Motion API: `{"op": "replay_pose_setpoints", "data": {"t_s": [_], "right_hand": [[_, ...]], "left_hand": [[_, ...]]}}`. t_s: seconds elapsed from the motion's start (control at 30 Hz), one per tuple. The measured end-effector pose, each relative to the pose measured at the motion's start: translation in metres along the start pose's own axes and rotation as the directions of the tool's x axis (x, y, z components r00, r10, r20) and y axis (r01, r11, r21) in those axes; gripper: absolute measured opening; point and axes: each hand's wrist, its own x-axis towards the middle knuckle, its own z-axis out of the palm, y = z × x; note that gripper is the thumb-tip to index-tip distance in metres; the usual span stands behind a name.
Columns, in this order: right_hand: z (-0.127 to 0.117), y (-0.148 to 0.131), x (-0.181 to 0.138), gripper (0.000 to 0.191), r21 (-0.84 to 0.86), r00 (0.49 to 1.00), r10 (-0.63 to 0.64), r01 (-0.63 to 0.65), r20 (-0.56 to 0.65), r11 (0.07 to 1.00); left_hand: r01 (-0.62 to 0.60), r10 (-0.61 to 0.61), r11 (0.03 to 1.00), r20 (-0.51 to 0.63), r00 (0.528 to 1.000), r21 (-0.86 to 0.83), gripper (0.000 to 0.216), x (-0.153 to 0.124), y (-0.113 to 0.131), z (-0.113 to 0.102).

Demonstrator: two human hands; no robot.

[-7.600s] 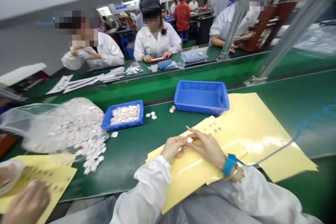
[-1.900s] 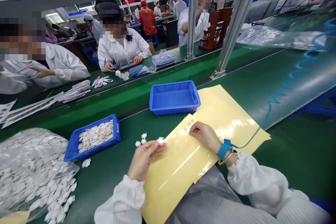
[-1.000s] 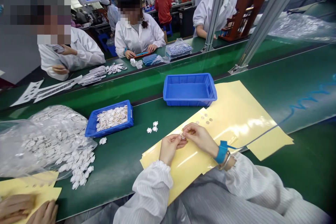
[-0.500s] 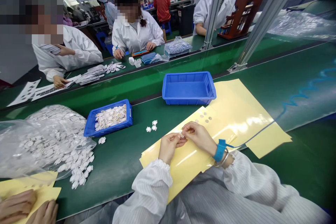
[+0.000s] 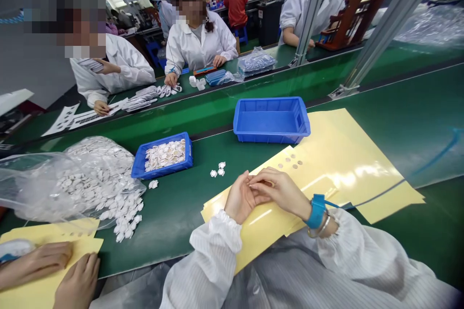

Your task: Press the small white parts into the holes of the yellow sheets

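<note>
Centrally, a person's bare hands meet above overlapping yellow sheets (image 5: 259, 234) on a long green surface (image 5: 181, 210). The left hand (image 5: 239, 200) is half curled, palm showing. The right hand (image 5: 283, 193) arches in from the other side, its fingers bent over the left hand's fingers. Where the 2 hands meet, fingers hide the space between them, so I cannot tell how far either grip is closed or whether it has hold of anything. A teal strap (image 5: 317, 210) and a thin bracelet (image 5: 324, 228) circle the right wrist.

Just beyond the hands, 5 small greyish discs (image 5: 295, 166) lie on the yellow sheets. Near the sheets' far edge stands a large blue bin (image 5: 271, 137). To the left of the hands, 3 white tabbed pieces (image 5: 221, 172) lie clustered on the surface. Farther left, a smaller blue bin (image 5: 189, 150) holds many similar pieces, and 1 more piece (image 5: 153, 184) lies near it. Left of that bin, a clear plastic bag (image 5: 36, 169) bulges with white pieces, a loose pile (image 5: 126, 224) at its near side.

At lower left, a co-worker's hands (image 5: 78, 277) rest on other yellow sheets (image 5: 87, 245). Across the line, 3 people in white coats (image 5: 201, 43) face this way.
</note>
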Motion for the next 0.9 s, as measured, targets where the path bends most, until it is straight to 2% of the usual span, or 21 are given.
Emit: {"op": "replay_pose_setpoints", "data": {"t_s": [0.07,0.1,0.13,0.17,0.2,0.23,0.27,0.3,0.33,0.37,0.43,0.5,0.57,0.63,0.77,0.9], "right_hand": [[-0.006,0.002,0.002,0.019,-0.08,0.999,-0.037,0.036,-0.022,0.996],[-0.012,0.006,0.003,0.02,-0.114,0.997,-0.034,0.027,-0.066,0.993],[-0.019,0.013,0.003,0.021,-0.143,0.992,-0.017,-0.001,-0.125,0.99],[-0.026,0.02,0.004,0.021,-0.173,0.983,0.012,-0.043,-0.181,0.984],[-0.035,0.029,0.004,0.02,-0.204,0.974,0.048,-0.095,-0.223,0.974],[-0.043,0.038,0.004,0.018,-0.24,0.966,0.088,-0.147,-0.242,0.96],[-0.049,0.046,0.003,0.015,-0.279,0.962,0.127,-0.195,-0.243,0.94],[-0.055,0.052,0.003,0.013,-0.319,0.958,0.161,-0.233,-0.236,0.919],[-0.058,0.058,0.002,0.011,-0.357,0.956,0.185,-0.259,-0.228,0.898],[-0.06,0.062,0.001,0.011,-0.389,0.953,0.197,-0.276,-0.23,0.879],[-0.059,0.065,0.0,0.011,-0.43,0.945,0.196,-0.296,-0.262,0.853],[-0.056,0.066,0.001,0.011,-0.454,0.937,0.19,-0.312,-0.293,0.834],[-0.055,0.065,0.002,0.01,-0.477,0.932,0.202,-0.33,-0.3,0.815],[-0.056,0.065,0.005,0.009,-0.49,0.932,0.219,-0.341,-0.29,0.802],[-0.059,0.066,0.007,0.006,-0.464,0.933,0.231,-0.34,-0.276,0.818],[-0.058,0.067,0.008,0.005,-0.441,0.923,0.226,-0.352,-0.313,0.825]], "left_hand": [[0.019,-0.018,1.0,-0.064,0.998,0.015,0.028,0.003,0.008,-0.005],[0.022,-0.013,0.996,-0.108,0.994,0.086,0.026,0.003,0.013,-0.01],[0.007,0.027,0.979,-0.162,0.986,0.205,0.026,0.003,0.02,-0.017],[-0.028,0.117,0.929,-0.223,0.968,0.369,0.025,0.001,0.027,-0.025],[-0.064,0.253,0.827,-0.269,0.929,0.558,0.024,-0.001,0.035,-0.034],[-0.076,0.418,0.665,-0.285,0.863,0.743,0.022,-0.003,0.042,-0.044],[-0.036,0.563,0.466,-0.265,0.783,0.884,0.02,-0.005,0.049,-0.054],[0.047,0.65,0.27,-0.218,0.728,0.962,0.022,-0.007,0.055,-0.063],[0.139,0.69,0.107,-0.174,0.702,0.985,0.027,-0.009,0.06,-0.071],[0.215,0.692,-0.02,-0.142,0.708,0.976,0.034,-0.01,0.062,-0.078],[0.286,0.658,-0.169,-0.109,0.745,0.943,0.042,-0.01,0.063,-0.088],[0.283,0.655,-0.234,-0.065,0.753,0.93,0.04,-0.009,0.06,-0.093],[0.273,0.677,-0.243,-0.038,0.735,0.931,0.036,-0.007,0.058,-0.095],[0.29,0.678,-0.202,-0.08,0.731,0.936,0.03,-0.006,0.06,-0.095],[0.35,0.599,-0.111,-0.219,0.77,0.93,0.023,-0.004,0.076,-0.098],[0.349,0.555,-0.101,-0.238,0.797,0.932,0.027,-0.003,0.089,-0.102]]}}
